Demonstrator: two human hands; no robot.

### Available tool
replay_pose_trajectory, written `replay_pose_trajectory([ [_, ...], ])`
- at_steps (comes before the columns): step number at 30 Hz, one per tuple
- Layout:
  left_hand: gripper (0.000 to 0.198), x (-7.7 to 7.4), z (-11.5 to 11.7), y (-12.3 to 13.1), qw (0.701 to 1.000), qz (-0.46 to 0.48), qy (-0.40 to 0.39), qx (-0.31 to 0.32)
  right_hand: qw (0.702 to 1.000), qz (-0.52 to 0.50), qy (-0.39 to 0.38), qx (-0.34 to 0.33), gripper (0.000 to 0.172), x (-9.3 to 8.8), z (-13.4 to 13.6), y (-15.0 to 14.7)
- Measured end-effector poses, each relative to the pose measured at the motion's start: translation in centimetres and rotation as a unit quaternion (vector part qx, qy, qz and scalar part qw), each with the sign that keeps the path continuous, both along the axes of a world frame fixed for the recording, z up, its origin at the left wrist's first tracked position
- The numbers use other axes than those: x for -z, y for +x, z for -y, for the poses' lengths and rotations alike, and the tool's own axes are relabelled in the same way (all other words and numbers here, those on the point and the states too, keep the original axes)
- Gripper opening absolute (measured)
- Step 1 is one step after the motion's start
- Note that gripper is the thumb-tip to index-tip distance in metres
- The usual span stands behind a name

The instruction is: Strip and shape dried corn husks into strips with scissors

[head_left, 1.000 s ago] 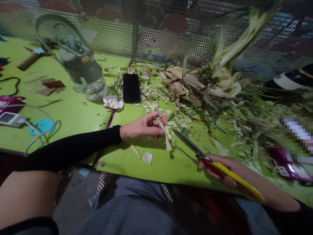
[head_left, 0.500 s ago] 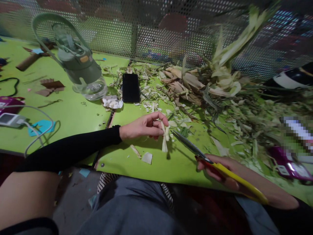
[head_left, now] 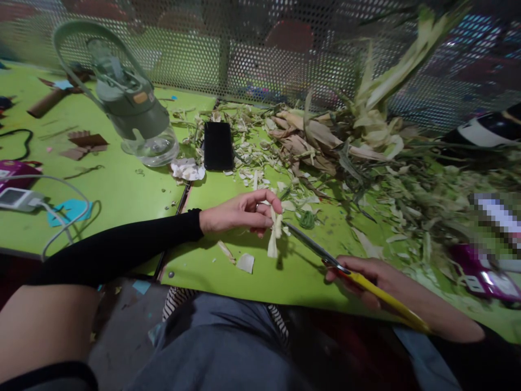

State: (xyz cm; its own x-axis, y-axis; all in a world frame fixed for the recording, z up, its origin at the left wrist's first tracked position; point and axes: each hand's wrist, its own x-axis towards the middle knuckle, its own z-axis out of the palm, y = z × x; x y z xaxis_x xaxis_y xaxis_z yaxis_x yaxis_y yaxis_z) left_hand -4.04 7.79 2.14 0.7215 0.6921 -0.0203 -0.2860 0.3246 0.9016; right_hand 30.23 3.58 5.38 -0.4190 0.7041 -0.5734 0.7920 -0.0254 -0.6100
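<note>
My left hand (head_left: 240,212) pinches a pale strip of corn husk (head_left: 274,236) between thumb and fingers, and the strip hangs down over the green table (head_left: 260,277). A black sleeve covers that arm. My right hand (head_left: 368,274) grips scissors (head_left: 325,252) with a yellow and red handle. The steel blades point left, and their tips reach the husk strip just below my left fingers. Small husk scraps (head_left: 245,262) lie on the table under my hands.
A big heap of corn husks and leaves (head_left: 366,157) covers the table's right half. A black phone (head_left: 218,145) lies behind my left hand, with a green-lidded water bottle (head_left: 130,103) tipped at its left. A perforated metal screen (head_left: 244,54) closes the back. Cables and purple devices (head_left: 482,274) sit at both sides.
The scissors moved left until the blade tips reach the husk strip. My left hand turned the strip so that it hangs straighter.
</note>
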Motion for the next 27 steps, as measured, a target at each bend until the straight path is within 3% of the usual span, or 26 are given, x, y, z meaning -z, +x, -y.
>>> replay_pose_trajectory([
  [3, 0.039, 0.0, 0.0, 0.0, 1.0, 0.004, -0.001, 0.003, 0.998, -0.017, -0.058, 0.012, 0.036, 0.5, -0.1, 0.3],
  [10, 0.044, 0.0, 0.0, 0.0, 1.0, 0.013, -0.004, 0.0, 0.996, -0.032, -0.075, 0.045, 0.032, 1.0, 0.2, 0.8],
  [16, 0.048, 0.0, -0.3, 0.0, 0.999, 0.016, 0.009, -0.034, 0.996, -0.069, -0.04, 0.038, 0.077, 0.1, 0.7, 0.7],
  [18, 0.049, 0.1, -0.3, 0.0, 0.999, 0.013, 0.011, -0.043, 0.997, -0.061, -0.034, 0.027, 0.083, -0.3, 0.8, 0.3],
  [27, 0.052, 0.6, -0.2, 0.2, 0.999, 0.009, 0.014, -0.05, 0.996, -0.058, -0.052, 0.03, 0.054, -0.1, 0.6, -1.1],
])
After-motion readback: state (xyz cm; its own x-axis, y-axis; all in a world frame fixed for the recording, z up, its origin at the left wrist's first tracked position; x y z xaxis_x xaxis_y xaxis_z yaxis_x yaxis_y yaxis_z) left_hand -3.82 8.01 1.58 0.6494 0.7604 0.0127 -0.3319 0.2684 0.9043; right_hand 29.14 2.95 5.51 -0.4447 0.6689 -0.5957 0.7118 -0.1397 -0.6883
